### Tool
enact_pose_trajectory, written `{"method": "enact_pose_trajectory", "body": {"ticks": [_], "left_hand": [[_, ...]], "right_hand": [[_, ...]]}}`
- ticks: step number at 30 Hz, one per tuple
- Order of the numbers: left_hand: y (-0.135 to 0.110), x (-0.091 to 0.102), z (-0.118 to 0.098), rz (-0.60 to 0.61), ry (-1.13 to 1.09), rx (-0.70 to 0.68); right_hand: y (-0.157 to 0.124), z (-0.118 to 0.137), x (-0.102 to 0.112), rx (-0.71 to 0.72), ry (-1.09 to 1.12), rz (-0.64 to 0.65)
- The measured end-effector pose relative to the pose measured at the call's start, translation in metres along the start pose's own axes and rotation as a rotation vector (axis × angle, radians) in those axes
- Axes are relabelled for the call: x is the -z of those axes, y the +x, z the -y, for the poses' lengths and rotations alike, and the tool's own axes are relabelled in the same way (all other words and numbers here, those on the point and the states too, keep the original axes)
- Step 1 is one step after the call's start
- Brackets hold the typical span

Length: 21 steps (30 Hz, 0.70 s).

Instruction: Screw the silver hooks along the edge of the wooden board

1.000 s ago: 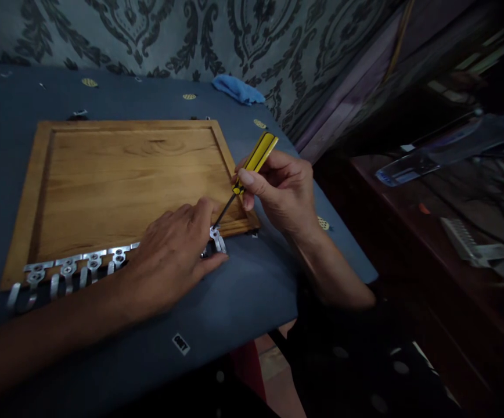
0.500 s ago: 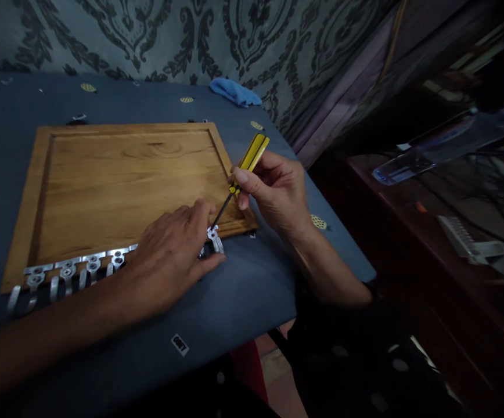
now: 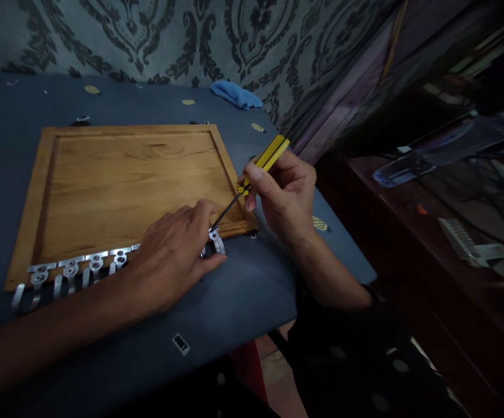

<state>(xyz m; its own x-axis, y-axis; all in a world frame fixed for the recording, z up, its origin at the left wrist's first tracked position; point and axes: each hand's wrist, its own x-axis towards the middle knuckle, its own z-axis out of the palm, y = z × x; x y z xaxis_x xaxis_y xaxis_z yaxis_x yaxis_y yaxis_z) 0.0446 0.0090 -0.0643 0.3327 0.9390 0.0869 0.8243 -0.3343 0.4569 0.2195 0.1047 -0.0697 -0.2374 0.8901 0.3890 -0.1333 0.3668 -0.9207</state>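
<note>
My right hand (image 3: 284, 194) is closed around a yellow-and-black screwdriver (image 3: 272, 154), tilted with its handle up and to the right. Its tip meets the right end of a metal hook rail (image 3: 97, 261) that runs along the near edge of a framed wooden board (image 3: 125, 186). Across the rail's right part lies my left hand (image 3: 177, 249), fingers curled and pressing that end to the board. Its palm and arm cover several of the hooks. Whether a screw sits under the tip, I cannot make out.
The board lies on a table with a dark blue cover (image 3: 252, 290). A blue cloth (image 3: 237, 94) rests at the back by the patterned wall. To the right, a dark red surface (image 3: 391, 215) bears cables, a clear plastic piece (image 3: 447, 148) and other clutter.
The screwdriver's handle has tipped further down to the right along with my right hand, while its tip stays at the rail's end. My left hand holds its place.
</note>
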Motion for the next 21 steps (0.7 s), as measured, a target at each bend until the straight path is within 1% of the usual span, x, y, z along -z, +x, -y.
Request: {"method": "enact_pose_trajectory", "body": {"ticks": [3, 6, 10, 15, 21], "left_hand": [[0.0, 0.001, -0.001, 0.01, 0.005, 0.006], [0.0, 0.002, -0.002, 0.029, 0.007, 0.018], [0.0, 0.002, -0.002, 0.026, 0.003, 0.014], [0.001, 0.001, -0.001, 0.026, 0.01, 0.01], [0.002, 0.0, -0.002, 0.039, 0.017, 0.026]], "right_hand": [[-0.001, 0.0, 0.0, -0.001, 0.011, 0.025], [-0.001, 0.0, 0.0, 0.001, -0.022, 0.024], [-0.002, 0.0, -0.001, 0.016, -0.035, 0.048], [-0.003, 0.006, -0.002, -0.022, -0.052, 0.071], [-0.002, 0.014, 0.002, -0.042, -0.003, 0.178]]}}
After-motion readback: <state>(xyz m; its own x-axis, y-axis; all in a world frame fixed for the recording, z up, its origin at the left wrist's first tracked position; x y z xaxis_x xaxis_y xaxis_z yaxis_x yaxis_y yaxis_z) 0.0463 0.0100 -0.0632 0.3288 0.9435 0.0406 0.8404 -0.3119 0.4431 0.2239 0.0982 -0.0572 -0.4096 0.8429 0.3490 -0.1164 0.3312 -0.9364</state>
